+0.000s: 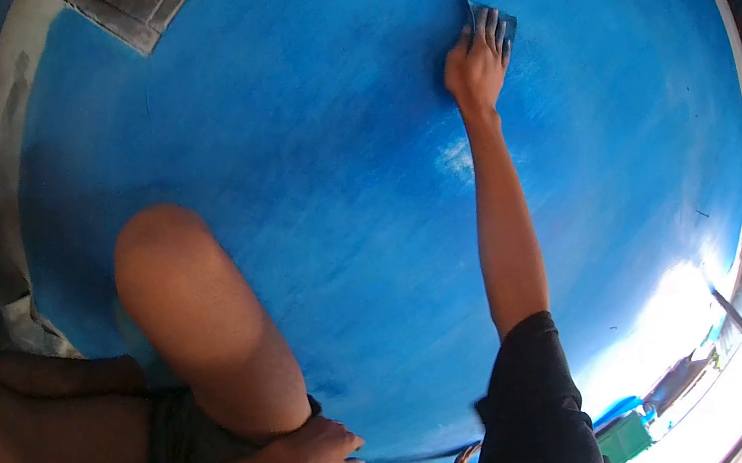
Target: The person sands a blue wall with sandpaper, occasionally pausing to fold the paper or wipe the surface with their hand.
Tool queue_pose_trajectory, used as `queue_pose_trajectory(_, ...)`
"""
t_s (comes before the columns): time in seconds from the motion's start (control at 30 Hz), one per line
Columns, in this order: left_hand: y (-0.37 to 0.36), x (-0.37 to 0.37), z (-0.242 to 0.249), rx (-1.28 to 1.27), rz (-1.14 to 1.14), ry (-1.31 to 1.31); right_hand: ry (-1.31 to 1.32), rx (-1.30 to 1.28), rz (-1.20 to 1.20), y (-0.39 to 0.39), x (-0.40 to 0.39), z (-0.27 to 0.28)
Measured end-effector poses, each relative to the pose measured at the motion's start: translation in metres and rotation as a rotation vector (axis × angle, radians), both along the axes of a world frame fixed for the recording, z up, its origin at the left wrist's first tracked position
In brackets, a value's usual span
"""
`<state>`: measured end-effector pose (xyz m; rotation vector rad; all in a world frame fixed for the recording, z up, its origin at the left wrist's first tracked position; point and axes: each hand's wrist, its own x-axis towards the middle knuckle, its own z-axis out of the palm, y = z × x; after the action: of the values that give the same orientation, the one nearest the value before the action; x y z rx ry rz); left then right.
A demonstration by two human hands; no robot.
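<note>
Bare skin of a raised knee [171, 265] fills the near left of my view. Just right of the thigh's near end, I have the left hand [328, 445] low, fingers loosely curled; I can't tell whether it holds anything. Farther right, my right hand [477, 71] grips a dark sheet [508, 25], fingers laid over it against the far right of the blue surface [306, 134]. A green box [625, 441] shows near right.

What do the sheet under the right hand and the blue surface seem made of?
The dark sheet: probably abrasive paper, thin, flat and matte, though no grit shows.
The blue surface: apparently paint with a slight sheen, from its streaky colour and pale highlights; the material beneath is unclear.
</note>
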<state>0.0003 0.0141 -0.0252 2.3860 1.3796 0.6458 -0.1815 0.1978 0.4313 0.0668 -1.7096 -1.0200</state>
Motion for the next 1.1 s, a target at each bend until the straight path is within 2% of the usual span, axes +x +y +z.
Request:
queue_pose_trajectory(0.03,0.001,0.002,-0.003,0.016,0.024,-0.029,0.159,-0.068,0.048,-0.004,0.000,0.001)
queue_pose_trajectory(0.07,0.002,0.004,-0.007,0.029,0.047,-0.055,0.150,-0.060,0.029,-0.006,0.003,-0.005)
queue_pose_trajectory(0.13,0.000,0.005,-0.005,0.068,0.053,-0.043,-0.169,0.102,-0.001,-0.011,0.006,-0.017)
queue_pose_trajectory(0.2,0.002,0.003,-0.003,0.003,0.034,-0.002,-0.218,0.115,0.003,-0.006,0.018,0.005)
queue_pose_trajectory(0.27,-0.002,0.002,0.001,0.011,0.042,-0.012,0.126,-0.108,0.069,0.004,0.020,0.014)
queue_pose_trajectory(0.33,-0.001,0.002,-0.001,0.020,0.047,-0.012,0.095,-0.015,-0.010,0.002,0.030,0.008)
queue_pose_trajectory(0.4,0.002,0.005,-0.009,0.071,0.067,-0.045,-0.184,0.076,-0.043,0.006,0.051,0.016)
queue_pose_trajectory(0.43,0.002,0.004,-0.007,0.071,0.065,-0.036,-0.175,0.076,-0.044,0.013,0.053,0.021)
queue_pose_trajectory(0.5,0.000,0.002,-0.002,0.037,0.046,0.008,0.155,-0.060,-0.092,0.019,0.049,0.024)
queue_pose_trajectory(0.53,0.000,0.000,-0.005,0.033,0.049,0.016,0.162,-0.064,-0.090,0.019,0.052,0.022)
queue_pose_trajectory(0.6,0.003,0.004,-0.010,0.052,0.062,-0.061,-0.246,0.078,-0.145,0.017,0.069,0.018)
queue_pose_trajectory(0.67,0.003,0.004,-0.006,0.056,0.055,-0.034,-0.231,0.053,-0.170,0.017,0.077,0.030)
queue_pose_trajectory(0.73,0.001,0.002,-0.004,0.051,0.064,-0.017,0.105,-0.052,-0.092,0.025,0.063,0.029)
queue_pose_trajectory(0.77,0.002,0.001,-0.005,0.045,0.059,-0.022,0.106,-0.057,-0.084,0.028,0.062,0.028)
queue_pose_trajectory(0.83,0.004,0.004,-0.010,0.037,0.054,-0.041,-0.370,0.139,-0.094,0.013,0.069,0.017)
queue_pose_trajectory(0.87,0.006,0.005,-0.012,0.044,0.068,-0.038,-0.373,0.140,-0.093,0.012,0.066,0.023)
queue_pose_trajectory(0.97,0.005,0.005,-0.007,0.031,0.054,-0.010,-0.028,-0.045,0.004,0.016,0.067,0.040)
queue_pose_trajectory(1.1,0.003,0.004,-0.007,0.038,0.068,0.007,-0.236,0.106,0.010,0.018,0.047,0.019)
